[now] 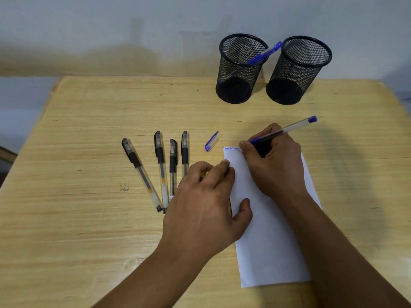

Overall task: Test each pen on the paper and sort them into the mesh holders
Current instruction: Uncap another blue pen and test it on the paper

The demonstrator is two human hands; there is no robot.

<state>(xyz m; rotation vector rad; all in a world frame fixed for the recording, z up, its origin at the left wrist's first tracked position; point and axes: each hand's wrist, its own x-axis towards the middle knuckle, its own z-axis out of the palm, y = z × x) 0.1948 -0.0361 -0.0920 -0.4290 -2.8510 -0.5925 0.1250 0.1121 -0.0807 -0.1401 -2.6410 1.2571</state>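
Note:
My right hand point(272, 161) grips an uncapped blue pen point(291, 128), its tip on the top edge of a white paper strip point(266, 230) where blue writing shows. My left hand point(204, 201) rests on the paper's left edge, fingers loosely bent, thumb flat on the sheet. The blue cap point(211, 141) lies on the table just left of the paper. Several black capped pens point(160, 170) lie fanned out further left. Two black mesh holders stand at the back: the left holder point(239, 70) has one blue pen point(264, 53) in it, the right holder point(295, 72) looks empty.
The wooden table point(89, 218) ends at a pale wall behind the holders. Its left edge slopes off at the far left. A small scribble mark point(124, 186) sits on the wood left of the black pens.

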